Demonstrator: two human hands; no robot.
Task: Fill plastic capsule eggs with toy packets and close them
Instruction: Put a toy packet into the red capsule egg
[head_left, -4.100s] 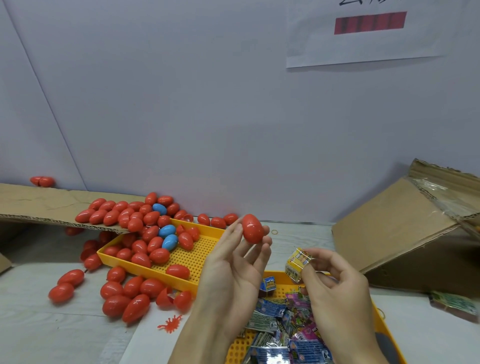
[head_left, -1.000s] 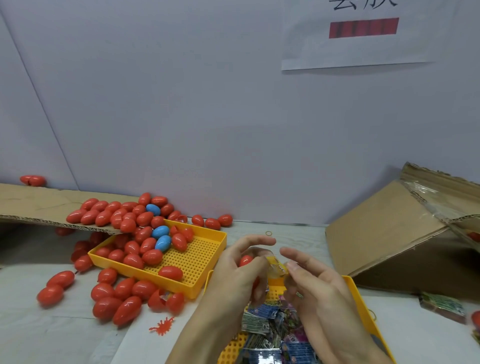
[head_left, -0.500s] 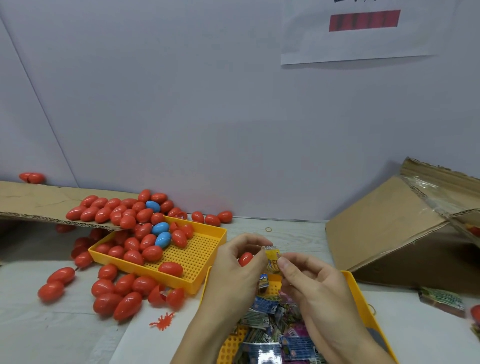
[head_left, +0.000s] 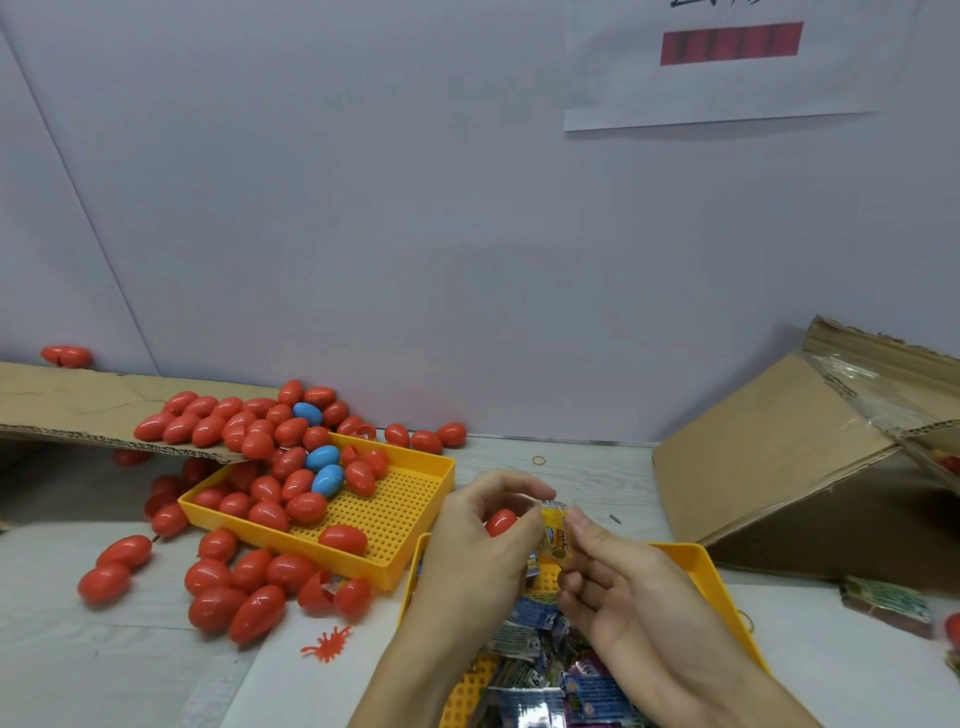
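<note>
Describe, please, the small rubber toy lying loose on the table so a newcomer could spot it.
Start at the yellow tray holding eggs. Below its near edge, past the spilled red eggs, lies the toy bug: flat, spiky-legged, unlike the smooth eggs.

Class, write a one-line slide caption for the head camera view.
Left hand holds a red capsule egg while right hand pinches a yellow toy packet beside it.

Glossy red capsule eggs (head_left: 249, 569) lie heaped, three sky-blue eggs (head_left: 323, 457) among them. Both perforated trays (head_left: 395, 499) are bright yellow. The pinched toy packet (head_left: 555, 530) is yellow with print; the other packets (head_left: 524, 636) blue, grey and purple. Brown cardboard (head_left: 769, 447); an orange-red toy bug (head_left: 328, 642).
</note>
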